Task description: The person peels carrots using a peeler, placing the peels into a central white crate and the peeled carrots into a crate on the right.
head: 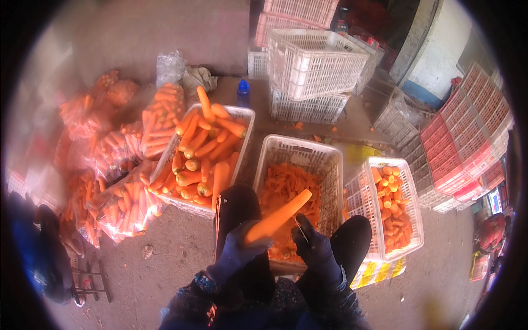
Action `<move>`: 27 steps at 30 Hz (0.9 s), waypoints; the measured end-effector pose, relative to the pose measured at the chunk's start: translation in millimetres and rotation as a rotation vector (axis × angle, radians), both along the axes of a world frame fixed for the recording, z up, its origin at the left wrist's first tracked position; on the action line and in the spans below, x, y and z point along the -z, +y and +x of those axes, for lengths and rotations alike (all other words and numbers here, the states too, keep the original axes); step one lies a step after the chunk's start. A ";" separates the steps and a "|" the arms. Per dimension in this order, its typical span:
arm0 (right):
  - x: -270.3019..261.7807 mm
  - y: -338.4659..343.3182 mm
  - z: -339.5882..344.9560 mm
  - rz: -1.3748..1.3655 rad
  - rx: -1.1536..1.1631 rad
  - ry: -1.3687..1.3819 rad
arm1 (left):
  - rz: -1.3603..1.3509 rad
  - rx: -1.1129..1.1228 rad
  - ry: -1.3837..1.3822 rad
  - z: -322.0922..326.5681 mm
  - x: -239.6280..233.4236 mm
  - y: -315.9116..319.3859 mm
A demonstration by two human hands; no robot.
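Note:
My gloved left hand (239,247) grips the thick end of a large carrot (282,215). The carrot points up and to the right, and its visible surface looks smooth. Just right of it, my gloved right hand (315,245) is closed around a small hand tool (302,229) with a thin metal edge; its exact kind is partly hidden by the fingers. Below both hands, between my knees, stands a white plastic crate (330,177) holding carrot peelings (288,183). The tool and the carrot appear close together, but I cannot tell whether they touch.
Whole carrots fill a crate (247,142) at left; smaller carrot pieces (394,206) lie in a crate (363,202) at right. Clear bags of carrots (128,206) crowd the far left, near another person's leg (51,247). Stacked crates (317,66) and a blue bottle (243,93) stand behind.

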State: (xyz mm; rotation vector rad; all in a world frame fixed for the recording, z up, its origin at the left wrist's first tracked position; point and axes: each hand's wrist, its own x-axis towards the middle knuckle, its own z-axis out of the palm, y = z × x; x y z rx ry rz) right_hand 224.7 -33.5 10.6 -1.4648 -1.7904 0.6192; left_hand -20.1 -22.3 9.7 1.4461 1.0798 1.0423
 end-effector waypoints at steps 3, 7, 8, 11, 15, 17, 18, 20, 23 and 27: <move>-5.0 -3.0 0.9 -0.035 -0.025 0.009 | 0.155 -0.001 0.094 -2.8 0.5 -4.5; -7.4 -7.6 4.6 -0.189 -0.062 0.047 | 0.184 0.008 0.171 -5.3 8.4 -1.1; -8.5 -8.9 5.3 -0.228 -0.068 0.047 | 0.200 0.008 0.176 -5.2 9.5 -1.5; -14.0 -10.4 2.8 -0.386 -0.065 0.001 | 0.190 0.020 0.196 -5.7 2.6 -0.8; -8.0 -14.8 0.0 0.042 -0.095 -0.342 | 0.391 0.058 0.448 4.7 -25.7 -3.6; 4.7 -8.8 1.2 0.372 -0.108 -0.556 | 0.398 0.061 0.455 8.6 -27.9 -2.9; 14.2 2.5 1.0 -0.089 -0.076 -0.205 | 0.365 0.065 0.419 8.1 -23.0 -0.7; 17.7 11.2 0.5 -0.544 -0.043 0.156 | 0.167 0.145 0.251 1.0 -6.0 5.0; 11.9 11.8 -1.8 -0.445 -0.062 0.045 | -0.205 0.273 0.007 -7.2 6.9 2.5; 2.0 -15.1 -8.3 -0.598 -0.077 0.366 | 0.177 0.289 0.257 -4.2 -8.3 -6.7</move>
